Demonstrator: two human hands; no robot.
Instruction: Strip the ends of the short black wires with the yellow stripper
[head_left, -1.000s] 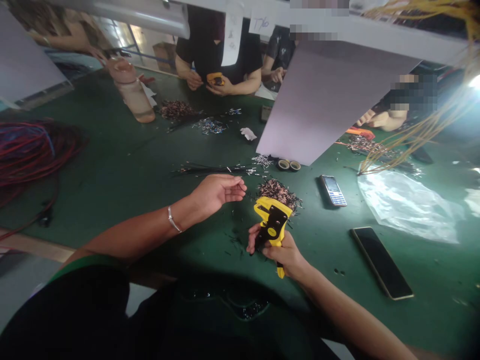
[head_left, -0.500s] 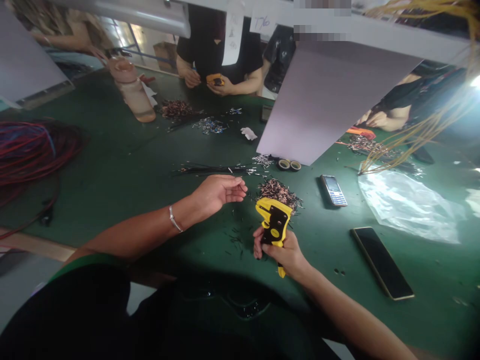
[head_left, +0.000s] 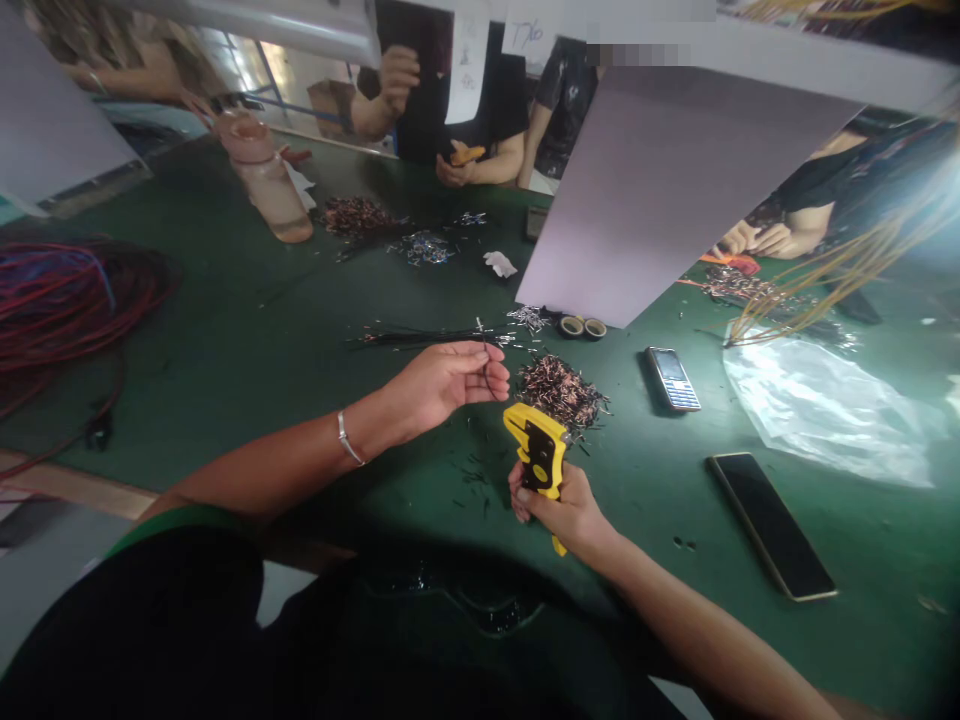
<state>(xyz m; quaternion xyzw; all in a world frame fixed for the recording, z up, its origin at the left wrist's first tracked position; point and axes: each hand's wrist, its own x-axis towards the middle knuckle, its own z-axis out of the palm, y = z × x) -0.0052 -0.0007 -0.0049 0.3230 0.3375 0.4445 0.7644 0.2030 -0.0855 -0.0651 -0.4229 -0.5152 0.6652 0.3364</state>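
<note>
A short black wire (head_left: 487, 373) with a light metallic tip is pinched between the thumb and fingers of my left hand (head_left: 439, 385). My right hand (head_left: 574, 508) grips a yellow and black wire stripper (head_left: 545, 452) by its handles, jaws pointing up and left. The wire and the stripper are apart. Just beyond the tool lies a pile of short black and copper-coloured wire pieces (head_left: 561, 388). Behind my left hand stretches a bundle of longer black wires (head_left: 420, 337), with a heap of small silvery terminals (head_left: 529, 318) at its right end.
Tape rolls (head_left: 583, 327) sit by a pale upright panel (head_left: 622, 200). To the right are a keypad phone (head_left: 673, 380), a smartphone (head_left: 772, 525) and a plastic bag (head_left: 825, 410). A bottle (head_left: 266, 180) and coiled cables (head_left: 75, 310) stand left. Co-workers sit across the table.
My left hand has moved slightly right and turned, so the black wire now shows in it. The stripper has shifted a little left. A co-worker opposite has raised one hand.
</note>
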